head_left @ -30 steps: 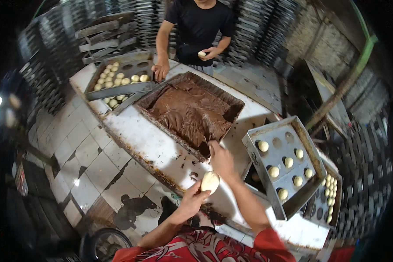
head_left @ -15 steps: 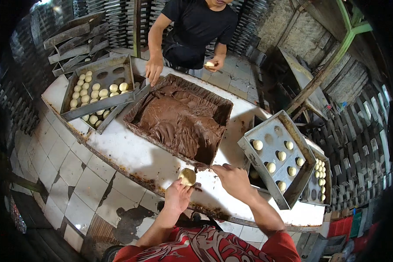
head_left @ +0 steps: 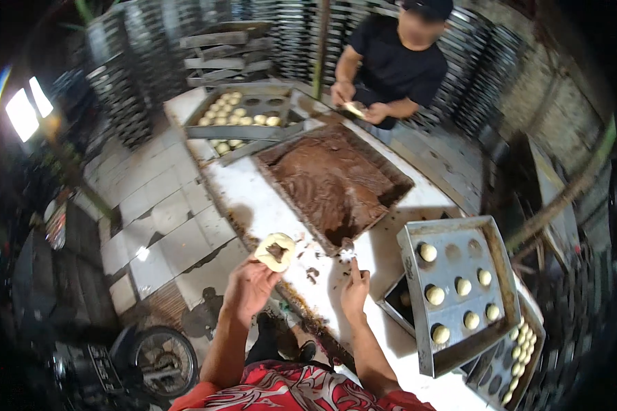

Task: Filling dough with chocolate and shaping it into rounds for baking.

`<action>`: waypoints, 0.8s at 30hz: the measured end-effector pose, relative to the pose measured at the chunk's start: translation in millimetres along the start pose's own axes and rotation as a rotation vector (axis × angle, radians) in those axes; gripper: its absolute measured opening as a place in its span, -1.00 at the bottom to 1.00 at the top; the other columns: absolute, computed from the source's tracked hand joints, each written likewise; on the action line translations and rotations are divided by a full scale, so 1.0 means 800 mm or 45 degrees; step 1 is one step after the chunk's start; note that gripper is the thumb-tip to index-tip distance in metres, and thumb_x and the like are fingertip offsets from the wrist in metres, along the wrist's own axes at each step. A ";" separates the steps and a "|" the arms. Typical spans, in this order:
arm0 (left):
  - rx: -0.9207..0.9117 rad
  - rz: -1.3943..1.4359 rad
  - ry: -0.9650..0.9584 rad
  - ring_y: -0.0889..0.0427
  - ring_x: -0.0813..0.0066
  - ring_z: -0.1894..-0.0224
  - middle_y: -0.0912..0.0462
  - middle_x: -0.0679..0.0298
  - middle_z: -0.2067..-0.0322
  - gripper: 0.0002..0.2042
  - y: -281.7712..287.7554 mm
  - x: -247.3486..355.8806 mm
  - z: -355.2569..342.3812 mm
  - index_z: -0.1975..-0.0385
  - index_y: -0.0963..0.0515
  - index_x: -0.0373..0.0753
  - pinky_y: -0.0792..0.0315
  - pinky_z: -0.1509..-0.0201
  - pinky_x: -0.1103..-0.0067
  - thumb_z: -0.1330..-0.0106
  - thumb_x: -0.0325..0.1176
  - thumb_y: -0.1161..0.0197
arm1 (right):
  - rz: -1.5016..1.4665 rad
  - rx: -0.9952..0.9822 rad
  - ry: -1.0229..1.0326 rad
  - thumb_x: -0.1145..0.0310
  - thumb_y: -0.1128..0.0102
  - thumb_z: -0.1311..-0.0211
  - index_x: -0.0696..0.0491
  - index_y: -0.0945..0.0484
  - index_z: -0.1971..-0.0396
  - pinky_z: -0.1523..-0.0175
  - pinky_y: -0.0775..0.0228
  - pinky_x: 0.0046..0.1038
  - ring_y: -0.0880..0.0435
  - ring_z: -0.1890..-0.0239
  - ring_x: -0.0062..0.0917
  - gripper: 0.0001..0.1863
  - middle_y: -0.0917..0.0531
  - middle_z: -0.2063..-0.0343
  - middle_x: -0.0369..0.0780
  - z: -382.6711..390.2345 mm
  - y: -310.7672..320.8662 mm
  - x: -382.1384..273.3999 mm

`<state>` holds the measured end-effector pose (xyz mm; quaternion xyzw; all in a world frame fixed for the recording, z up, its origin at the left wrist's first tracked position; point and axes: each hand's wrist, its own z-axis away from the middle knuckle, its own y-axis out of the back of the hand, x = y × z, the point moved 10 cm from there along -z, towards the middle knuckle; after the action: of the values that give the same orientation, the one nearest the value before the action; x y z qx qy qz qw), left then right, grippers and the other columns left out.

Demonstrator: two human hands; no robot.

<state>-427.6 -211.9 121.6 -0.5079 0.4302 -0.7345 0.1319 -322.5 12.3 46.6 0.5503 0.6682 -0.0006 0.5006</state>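
Observation:
My left hand holds up a flattened round of pale dough, thumb and fingers closed on its lower edge. A dab of brown chocolate-like filling sits in the middle of the dough. My right hand is closed on a small spreading tool, its tip brown with filling. The tool is by the near corner of a rectangular pan heaped with smooth brown filling. Most of the tool's handle is hidden in my fingers. Brown crumbs are scattered on the white tabletop between my hands.
At the right, a metal tray of spaced dough balls rests tilted on others. Far left stands a tray full of dough balls. Across the table a person holds dough in both hands. A motorcycle wheel is at the lower left.
The view has turned and shifted. The dough in my left hand now has brown filling on it. My right hand has drawn back from the pan's edge with the tool. The other person's hands have come together.

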 end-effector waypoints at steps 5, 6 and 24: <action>-0.062 0.267 0.202 -0.52 0.34 0.12 -0.54 0.19 0.15 -0.63 -0.004 -0.054 0.074 0.03 -0.40 -0.23 -0.41 0.10 0.46 -0.15 -0.29 -0.14 | 0.016 0.029 0.030 0.55 0.00 -0.16 0.16 -0.47 0.02 0.11 -0.37 -0.33 -0.52 0.25 -0.24 -0.65 -0.51 0.23 0.01 0.011 0.052 -0.078; -0.136 0.308 0.264 -0.53 0.31 0.11 -0.50 0.19 0.11 -0.63 -0.004 -0.068 0.087 0.01 -0.34 -0.19 -0.37 -0.03 0.39 -0.13 -0.48 -0.07 | -0.212 -0.068 -0.072 0.51 0.00 -0.19 0.17 -0.50 0.06 0.11 -0.38 -0.34 -0.54 0.25 -0.27 -0.70 -0.54 0.24 0.01 0.010 0.072 -0.107; -0.504 -0.828 0.542 -0.45 0.55 0.10 -0.47 0.24 0.08 -0.62 -0.080 -0.298 0.344 -0.09 -0.34 -0.35 -0.37 0.00 0.66 -0.30 -0.39 -0.11 | -0.247 -0.570 -0.384 0.47 -0.13 -0.18 0.13 -0.38 0.18 0.38 -0.48 -0.42 -0.66 0.45 -0.28 -0.78 -0.63 0.44 -0.06 0.314 0.284 -0.091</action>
<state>-68.1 -160.8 51.3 -0.4699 0.3981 -0.7294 -0.2979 5.1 -90.2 95.1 0.3533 0.6193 0.0172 0.7010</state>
